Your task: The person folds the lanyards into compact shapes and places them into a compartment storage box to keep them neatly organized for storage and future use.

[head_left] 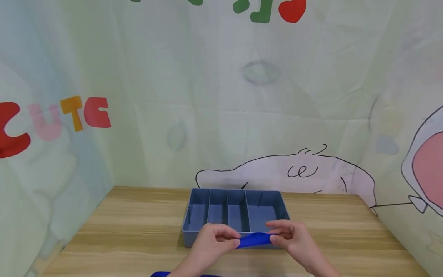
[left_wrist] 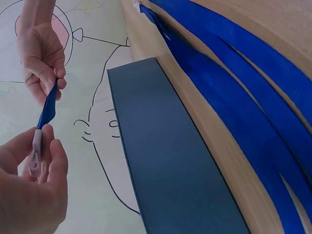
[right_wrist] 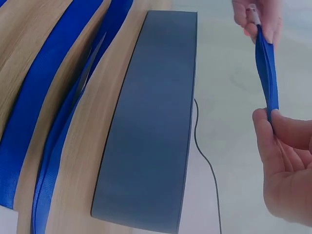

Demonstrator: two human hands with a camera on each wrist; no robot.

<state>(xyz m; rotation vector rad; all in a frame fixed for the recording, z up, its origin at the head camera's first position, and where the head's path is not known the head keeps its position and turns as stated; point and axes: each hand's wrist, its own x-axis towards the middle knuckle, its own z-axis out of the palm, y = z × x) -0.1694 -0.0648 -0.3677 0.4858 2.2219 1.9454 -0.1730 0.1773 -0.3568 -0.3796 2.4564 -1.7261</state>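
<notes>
A short folded blue lanyard [head_left: 255, 240] is stretched between the two hands, just over the near edge of the grey box. My left hand [head_left: 212, 244] pinches its left end, where a white plastic clip [left_wrist: 35, 152] shows between finger and thumb. Thumb and fingers of my right hand [head_left: 295, 241] pinch the opposite end. Several layers of the band are visible edge-on in the right wrist view. More blue lanyards [left_wrist: 219, 92] lie on the table on the near side of the box, mostly outside the head view.
The grey box [head_left: 264, 215] has several compartments, the widest at the right; no contents show in them. It stands on a wood-grain table [head_left: 138, 223] with printed cloth walls [head_left: 155, 146] around. A white piece [right_wrist: 7, 222] lies by a blue strap.
</notes>
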